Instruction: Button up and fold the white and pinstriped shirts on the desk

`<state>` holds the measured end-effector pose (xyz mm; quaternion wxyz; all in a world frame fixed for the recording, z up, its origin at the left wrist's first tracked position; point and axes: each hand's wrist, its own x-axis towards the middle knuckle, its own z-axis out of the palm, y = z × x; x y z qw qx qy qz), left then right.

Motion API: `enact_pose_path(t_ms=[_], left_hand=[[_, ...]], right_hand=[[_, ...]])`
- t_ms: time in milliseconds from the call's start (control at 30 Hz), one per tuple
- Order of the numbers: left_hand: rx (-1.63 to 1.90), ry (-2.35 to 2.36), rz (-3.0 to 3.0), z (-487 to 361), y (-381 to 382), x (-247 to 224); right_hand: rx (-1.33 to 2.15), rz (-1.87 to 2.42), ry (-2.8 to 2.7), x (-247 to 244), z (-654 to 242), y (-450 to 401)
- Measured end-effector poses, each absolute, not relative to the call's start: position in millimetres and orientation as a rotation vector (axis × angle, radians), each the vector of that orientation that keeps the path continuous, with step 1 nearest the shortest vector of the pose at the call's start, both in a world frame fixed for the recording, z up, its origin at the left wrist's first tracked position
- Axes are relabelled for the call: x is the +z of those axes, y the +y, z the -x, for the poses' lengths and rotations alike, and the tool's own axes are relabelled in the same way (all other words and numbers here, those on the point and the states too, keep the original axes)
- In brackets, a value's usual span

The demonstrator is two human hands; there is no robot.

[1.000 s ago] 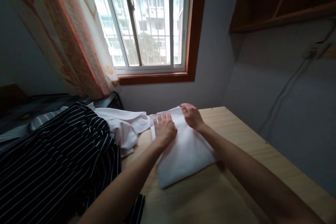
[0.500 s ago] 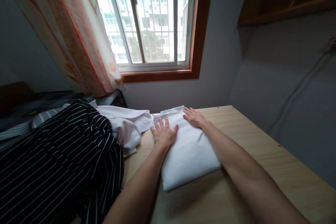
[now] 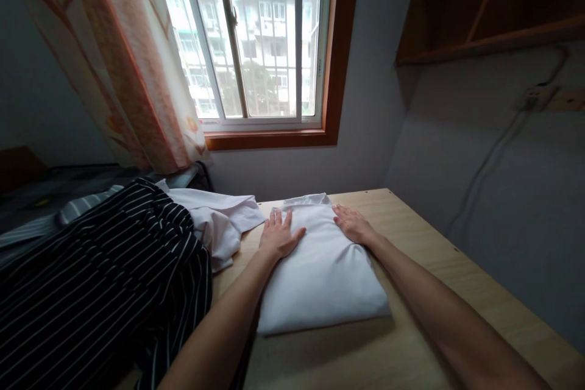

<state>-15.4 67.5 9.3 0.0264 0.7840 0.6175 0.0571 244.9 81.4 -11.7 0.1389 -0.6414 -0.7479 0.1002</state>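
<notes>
One folded white garment [image 3: 324, 280], center; two open grips, left hand [image 3: 280, 236] and right hand [image 3: 354, 224], palms down on it.

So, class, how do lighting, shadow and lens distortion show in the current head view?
Head view: window washed out, wall shelf sunk in gloom; head view: soft shadow before the folded white garment, forearms seemingly stretched towards the lower edge.

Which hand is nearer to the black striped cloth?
Left. The left hand lies on the folded cloth, toward the black striped cloth; the right hand, at the opposite edge.
</notes>
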Motion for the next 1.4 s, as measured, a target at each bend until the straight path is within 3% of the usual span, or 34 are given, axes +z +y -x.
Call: enact_pose_path(t_ms=[167, 333, 433, 700, 867, 1000, 1233, 1400], left_hand=[[0.161, 1.899, -2.502, 6, 59, 27], [0.280, 1.448, -2.742, -51, 79, 58], [0.291, 1.414, -2.646, -89, 104, 64], [0.327, 1.555, -2.494, -121, 145, 47], [0.617, 1.474, -2.489, -119, 156, 56], [0.505, 1.561, -2.458, -120, 167, 57], [0.260, 1.652, -2.562, -131, 163, 37], [0.269, 1.624, -2.680, -132, 146, 39]], right_hand=[[0.217, 2.033, -1.725, 5, -269, 25], [0.503, 1.930, -1.445, 2, -261, -43], [0.482, 1.968, -1.404, 0, -246, -71], [0.345, 1.957, -1.383, -4, -232, -89], [0.595, 1.719, -1.367, -4, -231, -94], [0.763, 1.647, -1.362, -2, -235, -94], [0.525, 2.056, -1.596, 0, -235, -91], [0.366, 2.176, -1.664, 1, -230, -94]])
